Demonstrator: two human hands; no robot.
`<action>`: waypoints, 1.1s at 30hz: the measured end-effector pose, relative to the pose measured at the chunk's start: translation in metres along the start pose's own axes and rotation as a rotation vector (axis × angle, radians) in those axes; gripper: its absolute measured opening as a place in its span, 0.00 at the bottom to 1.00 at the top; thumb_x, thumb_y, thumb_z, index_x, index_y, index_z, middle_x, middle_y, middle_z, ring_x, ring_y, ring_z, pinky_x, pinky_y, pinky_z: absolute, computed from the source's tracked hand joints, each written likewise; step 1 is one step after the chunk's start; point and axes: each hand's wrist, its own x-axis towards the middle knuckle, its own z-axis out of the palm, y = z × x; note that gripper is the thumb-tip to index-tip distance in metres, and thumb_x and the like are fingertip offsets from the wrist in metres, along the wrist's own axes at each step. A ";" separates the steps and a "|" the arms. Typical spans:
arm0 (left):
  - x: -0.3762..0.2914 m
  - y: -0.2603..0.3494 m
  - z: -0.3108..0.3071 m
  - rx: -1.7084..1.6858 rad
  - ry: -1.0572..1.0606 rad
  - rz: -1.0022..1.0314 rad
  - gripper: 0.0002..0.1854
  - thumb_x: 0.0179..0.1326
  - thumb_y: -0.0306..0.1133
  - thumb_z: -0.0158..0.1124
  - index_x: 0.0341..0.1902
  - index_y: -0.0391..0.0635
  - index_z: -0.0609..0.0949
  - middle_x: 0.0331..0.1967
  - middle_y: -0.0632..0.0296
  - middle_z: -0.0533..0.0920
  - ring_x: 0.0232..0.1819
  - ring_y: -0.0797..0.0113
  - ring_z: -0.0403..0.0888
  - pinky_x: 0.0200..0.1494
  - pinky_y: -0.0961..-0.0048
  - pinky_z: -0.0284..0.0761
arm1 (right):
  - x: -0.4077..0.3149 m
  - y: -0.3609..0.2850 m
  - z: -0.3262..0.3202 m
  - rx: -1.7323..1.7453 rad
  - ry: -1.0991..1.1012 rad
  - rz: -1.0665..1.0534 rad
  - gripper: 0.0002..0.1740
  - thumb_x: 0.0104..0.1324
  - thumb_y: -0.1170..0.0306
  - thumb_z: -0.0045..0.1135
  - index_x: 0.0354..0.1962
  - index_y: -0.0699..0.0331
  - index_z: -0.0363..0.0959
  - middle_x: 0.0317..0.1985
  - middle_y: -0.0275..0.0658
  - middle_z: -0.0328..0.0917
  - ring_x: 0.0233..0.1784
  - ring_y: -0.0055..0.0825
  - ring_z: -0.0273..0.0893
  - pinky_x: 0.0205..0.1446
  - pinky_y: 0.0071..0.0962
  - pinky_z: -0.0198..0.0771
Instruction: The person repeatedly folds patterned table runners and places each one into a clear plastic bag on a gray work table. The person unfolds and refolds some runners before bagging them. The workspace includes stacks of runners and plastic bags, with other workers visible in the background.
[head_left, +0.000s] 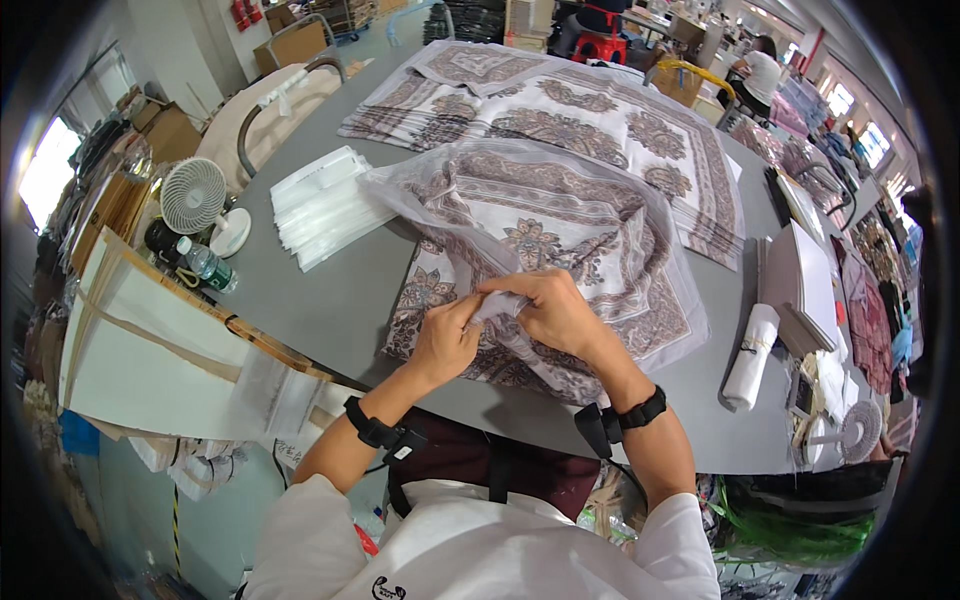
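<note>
A thin printed scarf (540, 232), white and grey-brown with a flower pattern and a pale sheer border, lies loosely bunched on the grey table (315, 322). My left hand (445, 337) pinches its pale edge between thumb and fingers. Close beside it, my right hand (553, 309) grips the same gathered edge, with the index finger reaching over toward the left hand. More patterned cloth (429, 289) lies flat under the bunched scarf. Behind it spreads a layered stack of similar printed cloths (555, 112). Some of the gripped edge is hidden by my fingers.
Clear plastic sleeves (326, 202) lie left of the scarf. A white fan (196, 196) and a water bottle (208, 264) stand at the left edge. At right are a white roll (751, 356), a stack of boards (801, 285) and a small fan (859, 431). A person (754, 75) sits farther back.
</note>
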 end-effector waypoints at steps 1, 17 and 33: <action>-0.005 -0.001 0.004 0.052 0.042 -0.009 0.22 0.54 0.18 0.59 0.54 0.38 0.86 0.48 0.43 0.88 0.51 0.39 0.86 0.52 0.57 0.83 | -0.008 -0.001 -0.003 0.054 0.183 -0.016 0.35 0.48 0.88 0.54 0.55 0.60 0.83 0.42 0.44 0.87 0.38 0.42 0.86 0.44 0.35 0.82; -0.003 0.040 -0.218 -0.807 0.466 0.195 0.22 0.80 0.35 0.49 0.71 0.39 0.76 0.68 0.54 0.79 0.65 0.62 0.80 0.72 0.60 0.76 | -0.210 -0.063 -0.162 0.144 1.179 0.111 0.18 0.75 0.67 0.58 0.56 0.68 0.77 0.48 0.36 0.82 0.48 0.22 0.79 0.53 0.25 0.73; 0.053 0.033 -0.230 0.266 0.560 0.512 0.47 0.73 0.73 0.43 0.51 0.31 0.84 0.50 0.49 0.88 0.55 0.55 0.85 0.63 0.61 0.77 | -0.217 -0.025 -0.176 0.586 1.303 -0.103 0.14 0.68 0.79 0.58 0.50 0.63 0.73 0.41 0.41 0.80 0.43 0.33 0.82 0.48 0.31 0.80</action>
